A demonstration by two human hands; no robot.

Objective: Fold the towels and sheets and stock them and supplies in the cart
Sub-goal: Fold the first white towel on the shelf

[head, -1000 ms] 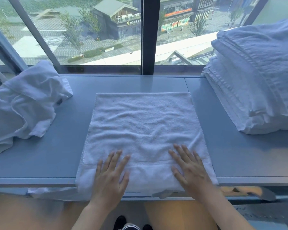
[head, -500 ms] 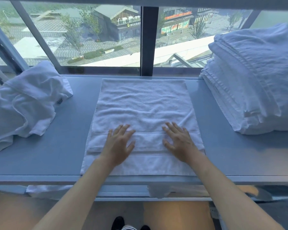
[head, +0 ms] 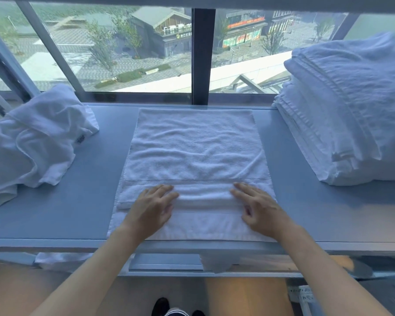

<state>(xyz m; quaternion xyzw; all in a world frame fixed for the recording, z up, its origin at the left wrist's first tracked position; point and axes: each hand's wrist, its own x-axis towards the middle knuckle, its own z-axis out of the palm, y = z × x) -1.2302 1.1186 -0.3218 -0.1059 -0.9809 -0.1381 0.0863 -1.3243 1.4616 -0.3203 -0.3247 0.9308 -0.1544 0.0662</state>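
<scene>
Head view. Daylight from a large window point(head: 135, 53) falls on the blue-grey table point(head: 89, 201) that runs along the sill; the street outside lies far below.

Work item: a white towel point(head: 194, 151) lies flat at the centre of the table, its far edge close to the window frame and its near edge at the table's front lip. A folded band runs across its near part. The central position appears chosen to give a flat, fully supported folding area within reach of both arms.

Left hand point(head: 152, 207): fingers extended, palm down, pressing on the folded band at its left part. The grip holds nothing; it lies flat and spread.

Right hand point(head: 258, 207): fingers extended and slightly bent, resting on the band at its right part. This grip also holds nothing. The mirrored placement probably serves to flatten the band evenly and keep its edge straight.

Supply side: a heap of unfolded towels point(head: 32, 147) sits at the left, apart from the work item.

Output side: a stack of folded linen point(head: 351, 115) stands at the right, likely kept separate so finished pieces stay sorted. No cart is in view.
</scene>
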